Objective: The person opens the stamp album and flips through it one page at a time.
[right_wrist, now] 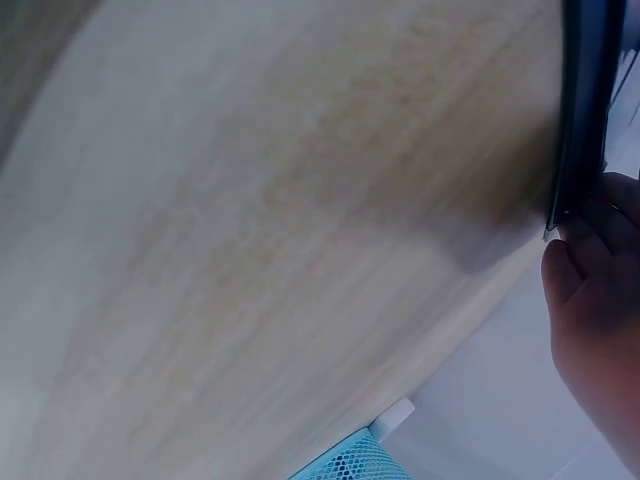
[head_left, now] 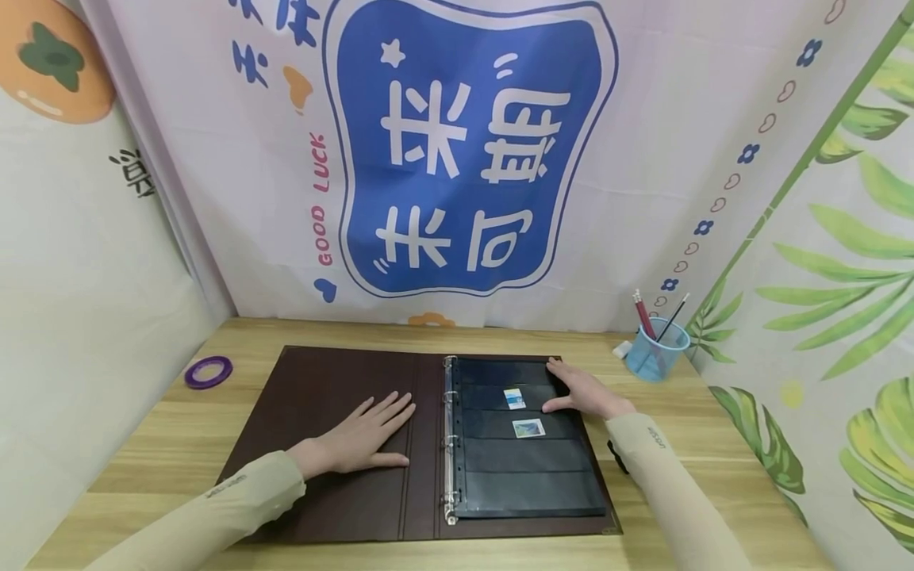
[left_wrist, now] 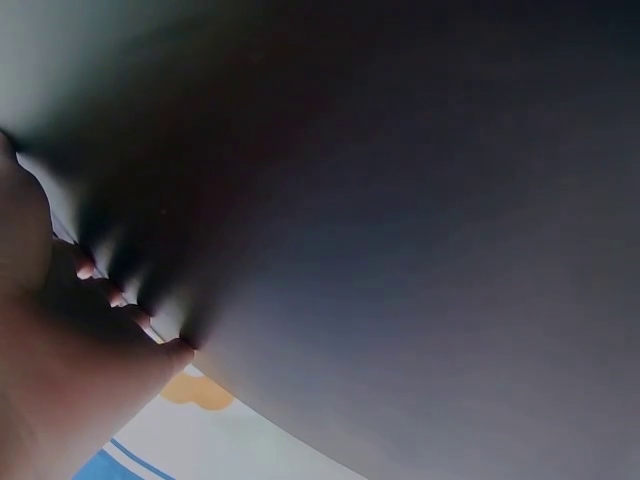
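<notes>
A dark brown ring-bound stamp album [head_left: 336, 381] lies opened flat on the table. Its metal rings [head_left: 449, 440] hold a black page [head_left: 528, 456] with several horizontal pocket strips. Two small stamps sit in the page: a blue and white stamp [head_left: 514, 399] and, below it, a blue-green stamp [head_left: 529, 428]. My left hand [head_left: 360, 438] rests palm down with fingers spread on the inside of the left cover, also seen in the left wrist view. My right hand [head_left: 581, 392] touches the page's upper right edge, thumb apart from the fingers; its fingertips meet the album edge [right_wrist: 580, 120].
A purple tape roll [head_left: 209, 372] lies at the table's left. At the back right stands a blue mesh pen cup [head_left: 657, 355] with pencils, beside a white eraser [head_left: 622, 350]. Printed cloth [head_left: 271, 238] hangs behind the wooden table [head_left: 143, 460].
</notes>
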A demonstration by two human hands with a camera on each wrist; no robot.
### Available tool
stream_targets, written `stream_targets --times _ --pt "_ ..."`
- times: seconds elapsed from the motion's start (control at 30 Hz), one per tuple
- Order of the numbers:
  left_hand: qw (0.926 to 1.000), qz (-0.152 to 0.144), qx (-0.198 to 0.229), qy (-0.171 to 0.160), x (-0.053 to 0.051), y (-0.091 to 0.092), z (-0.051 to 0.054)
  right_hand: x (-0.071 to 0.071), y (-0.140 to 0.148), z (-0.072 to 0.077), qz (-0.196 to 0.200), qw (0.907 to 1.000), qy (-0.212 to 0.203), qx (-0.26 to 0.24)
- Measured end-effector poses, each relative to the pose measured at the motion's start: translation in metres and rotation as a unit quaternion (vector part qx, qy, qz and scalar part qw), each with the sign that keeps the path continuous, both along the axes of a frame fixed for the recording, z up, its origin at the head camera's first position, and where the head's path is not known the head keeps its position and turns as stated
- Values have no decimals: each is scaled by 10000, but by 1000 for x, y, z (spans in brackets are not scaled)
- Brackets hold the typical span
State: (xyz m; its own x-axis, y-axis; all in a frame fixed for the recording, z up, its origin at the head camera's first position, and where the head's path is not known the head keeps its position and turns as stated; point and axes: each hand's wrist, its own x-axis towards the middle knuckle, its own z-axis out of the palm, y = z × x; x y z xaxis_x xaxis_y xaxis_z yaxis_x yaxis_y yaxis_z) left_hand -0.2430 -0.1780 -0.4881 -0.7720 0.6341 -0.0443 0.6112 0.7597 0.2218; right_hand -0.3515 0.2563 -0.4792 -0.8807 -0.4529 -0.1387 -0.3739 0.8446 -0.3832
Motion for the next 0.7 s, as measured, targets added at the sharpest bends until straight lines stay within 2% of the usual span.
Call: stream_targets --times 0.4,0.7 --pt "10000 -4 13 -21 0 1 0 1 0 0 127 9985 539 19" --pt "10000 -26 55 34 1 1 -1 7 0 0 144 9965 796 -212"
